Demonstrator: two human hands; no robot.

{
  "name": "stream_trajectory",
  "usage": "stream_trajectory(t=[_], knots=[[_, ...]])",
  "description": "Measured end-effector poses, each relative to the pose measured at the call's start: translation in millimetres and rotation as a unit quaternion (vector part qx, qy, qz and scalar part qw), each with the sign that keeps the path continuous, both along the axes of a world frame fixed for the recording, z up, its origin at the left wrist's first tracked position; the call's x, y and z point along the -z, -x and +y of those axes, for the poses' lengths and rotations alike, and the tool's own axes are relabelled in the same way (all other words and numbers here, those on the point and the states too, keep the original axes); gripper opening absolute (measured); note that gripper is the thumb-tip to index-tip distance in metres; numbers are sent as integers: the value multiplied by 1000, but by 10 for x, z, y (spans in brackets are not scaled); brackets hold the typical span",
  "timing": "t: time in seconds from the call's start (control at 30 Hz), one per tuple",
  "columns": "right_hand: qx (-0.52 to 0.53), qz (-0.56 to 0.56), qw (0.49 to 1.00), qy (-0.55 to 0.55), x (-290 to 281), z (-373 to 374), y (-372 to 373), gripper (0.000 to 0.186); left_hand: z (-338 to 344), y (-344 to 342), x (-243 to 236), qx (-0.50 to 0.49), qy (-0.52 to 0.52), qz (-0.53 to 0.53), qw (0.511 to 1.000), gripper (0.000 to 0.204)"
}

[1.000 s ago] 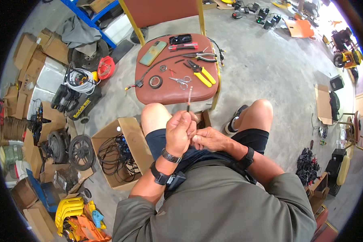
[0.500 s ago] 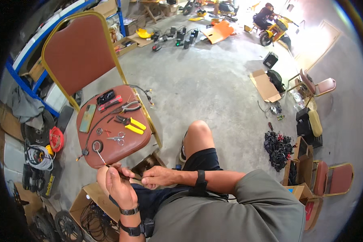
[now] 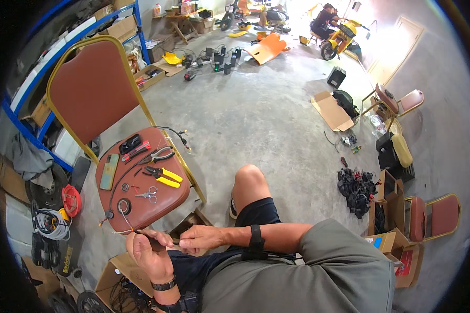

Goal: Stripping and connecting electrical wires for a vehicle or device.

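Note:
My left hand [image 3: 152, 256] is closed on a thin cable [image 3: 133, 230], whose pale end points up-left toward the chair seat [image 3: 167, 201]. My right hand [image 3: 198, 239] pinches the cable just to the right, over my lap. On the brown seat lie a black tape roll [image 3: 128, 203], a small ring [image 3: 125, 187], silver scissors [image 3: 147, 194], yellow-handled wire strippers [image 3: 168, 178], pliers [image 3: 160, 155], a red-and-black tool [image 3: 137, 151], a phone [image 3: 108, 172], a black case [image 3: 130, 144] and a dark cable with connectors [image 3: 109, 213].
Blue shelving [image 3: 23, 122] stands left. An open cardboard box [image 3: 109, 274] of cables sits beside my left leg. Right are black cable bundles [image 3: 356, 190], boxes [image 3: 389, 241] and chairs [image 3: 444, 216]. Chargers [image 3: 219, 62] lie farther back; a person [image 3: 324, 23] sits at a yellow scooter [image 3: 344, 37].
The view has swung right and up, so the chair and my hands sit lower left in the picture and more of the room shows. Both hands remain on the cable, now lower.

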State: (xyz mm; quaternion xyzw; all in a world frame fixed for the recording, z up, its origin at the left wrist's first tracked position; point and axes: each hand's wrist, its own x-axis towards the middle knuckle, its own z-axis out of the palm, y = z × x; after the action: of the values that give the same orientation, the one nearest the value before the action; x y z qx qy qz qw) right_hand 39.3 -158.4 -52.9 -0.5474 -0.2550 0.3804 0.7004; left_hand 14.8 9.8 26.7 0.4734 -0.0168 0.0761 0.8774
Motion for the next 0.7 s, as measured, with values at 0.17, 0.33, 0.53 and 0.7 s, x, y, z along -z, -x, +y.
stream_trajectory(t=[0.17, 0.33, 0.53, 0.7], knots=[[10, -7, 1000, 4, -36, 46, -11, 34, -8, 116, -113, -10, 10, 23, 1000, 33], [-1, 24, 998, 57, -145, -119, 17, 33, -108, 93, -175, 48, 63, -5, 997, 34], [-42, 11, 996, 73, -199, -75, 47, 37, -79, 153, 3, -22, 102, 7, 994, 31], [-22, -3, 999, 43, -215, -49, 78, 41, -66, 167, -16, -26, 43, 32, 998, 32]])
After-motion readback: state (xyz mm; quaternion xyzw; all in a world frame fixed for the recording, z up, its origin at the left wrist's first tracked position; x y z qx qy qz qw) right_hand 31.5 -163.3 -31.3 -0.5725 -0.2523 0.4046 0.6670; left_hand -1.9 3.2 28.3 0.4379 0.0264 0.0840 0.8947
